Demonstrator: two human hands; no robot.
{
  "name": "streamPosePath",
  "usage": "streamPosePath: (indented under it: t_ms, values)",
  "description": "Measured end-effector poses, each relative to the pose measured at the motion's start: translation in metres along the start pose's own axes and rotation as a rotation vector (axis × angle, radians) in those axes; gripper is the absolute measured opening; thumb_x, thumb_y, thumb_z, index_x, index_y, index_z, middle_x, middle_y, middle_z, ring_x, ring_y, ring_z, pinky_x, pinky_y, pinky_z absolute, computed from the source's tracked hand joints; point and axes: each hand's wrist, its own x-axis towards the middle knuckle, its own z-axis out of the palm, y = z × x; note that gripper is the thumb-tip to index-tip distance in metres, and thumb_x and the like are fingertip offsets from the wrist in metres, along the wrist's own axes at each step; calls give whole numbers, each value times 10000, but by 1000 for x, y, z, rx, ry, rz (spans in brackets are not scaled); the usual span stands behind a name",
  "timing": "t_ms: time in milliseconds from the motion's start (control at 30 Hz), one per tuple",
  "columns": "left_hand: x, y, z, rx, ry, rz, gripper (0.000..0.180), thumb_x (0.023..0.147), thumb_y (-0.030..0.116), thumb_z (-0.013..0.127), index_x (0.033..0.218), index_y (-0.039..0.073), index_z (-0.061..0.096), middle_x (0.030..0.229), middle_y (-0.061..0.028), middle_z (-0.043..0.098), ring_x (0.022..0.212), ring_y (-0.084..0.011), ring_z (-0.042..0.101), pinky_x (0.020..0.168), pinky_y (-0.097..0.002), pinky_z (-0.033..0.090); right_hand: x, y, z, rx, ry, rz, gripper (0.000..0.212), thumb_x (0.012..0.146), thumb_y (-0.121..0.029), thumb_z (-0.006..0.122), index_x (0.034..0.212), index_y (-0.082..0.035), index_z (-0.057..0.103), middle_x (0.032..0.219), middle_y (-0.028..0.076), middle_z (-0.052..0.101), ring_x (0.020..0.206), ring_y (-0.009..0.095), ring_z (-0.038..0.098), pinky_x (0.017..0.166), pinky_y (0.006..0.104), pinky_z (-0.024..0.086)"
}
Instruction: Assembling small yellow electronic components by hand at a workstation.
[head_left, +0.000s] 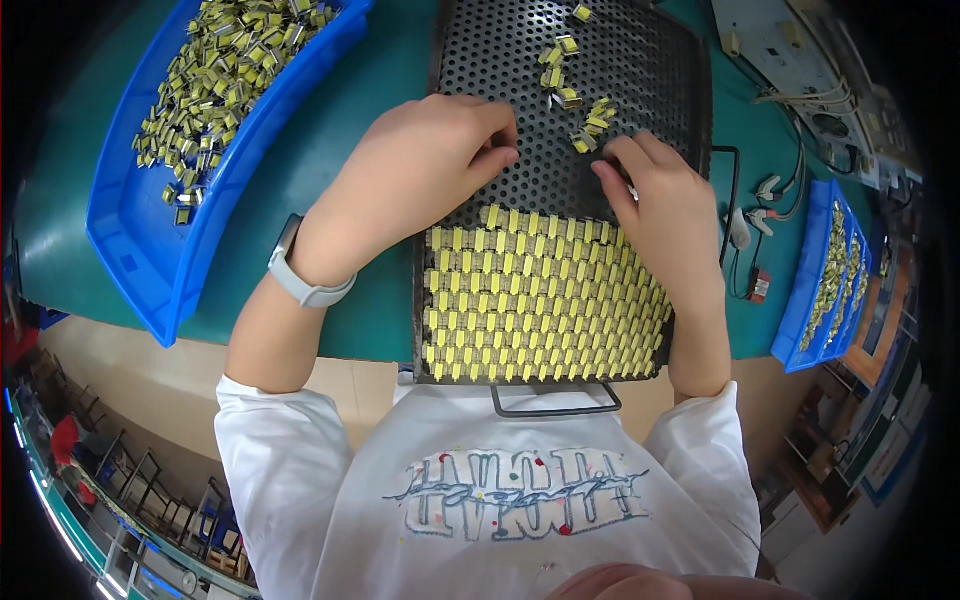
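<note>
A black perforated tray (520, 180) lies in front of me. Its near half carries close rows of small yellow-and-silver components (540, 300), set upright. Several loose components (565, 75) are scattered over its far half. My left hand (440, 150) hovers over the tray's left side, thumb and fingers drawn together; whatever they hold is hidden. My right hand (660, 195) is over the right side, at the edge of the rows and beside the loose pieces. Its fingers are closed in a pinch, with a tiny pale glint between them too small to name.
A blue bin (150, 270) heaped with loose components stands at the left on the green table (350, 70). A smaller blue divided bin (795, 345) holds more at the right. Clip leads (765, 215) lie near it. Wire handles (557, 412) stick out from the tray.
</note>
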Motion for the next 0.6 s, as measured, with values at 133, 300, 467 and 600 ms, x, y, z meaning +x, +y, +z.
streamPosePath:
  t_ms: [133,300,467,600]
  values:
    - [-1,-1,1,-4,5,15,130,908,143,704,978,35,681,818,-127,677,744,-300,666,648,-401,508,2,-3,2,57,43,-19,157,907,-152,716,1042,-82,674,909,72,665,806,312,678,671,398,538]
    - [0,2,0,7,8,2,127,885,160,704,909,40,673,856,-120,699,832,-335,690,713,-443,551,5,-8,3,142,64,-53,236,867,-89,740,1096,-91,684,967,83,669,849,310,680,722,398,546]
    - [1,5,0,1,18,13,109,892,148,691,913,43,671,863,-120,699,844,-333,692,723,-442,554,3,-2,4,144,8,-92,269,845,-59,747,1105,-80,679,1021,95,665,904,304,686,768,394,550]
    - [1,5,1,-1,25,22,108,894,148,689,917,44,670,871,-119,701,848,-329,694,725,-439,555,1,0,5,202,-16,-31,255,846,-80,751,1087,-84,666,977,81,648,874,282,684,749,386,555]
